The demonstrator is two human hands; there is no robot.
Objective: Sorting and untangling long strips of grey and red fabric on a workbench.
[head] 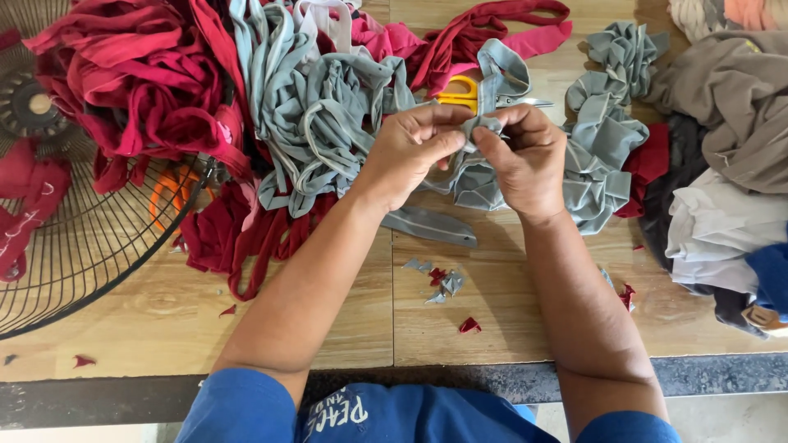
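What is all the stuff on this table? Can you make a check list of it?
Surface: wooden table, small fabric scraps on it.
Job's things: grey fabric strip, pinched between both hands; yellow-handled scissors just behind.
Clutter: red strip pile, grey strip pile, folded grey pieces, stacked cloth at right.
Hands: left hand and right hand, both gripping the strip.
Cables: nothing seen.
Surroundings: wire fan guard at left.
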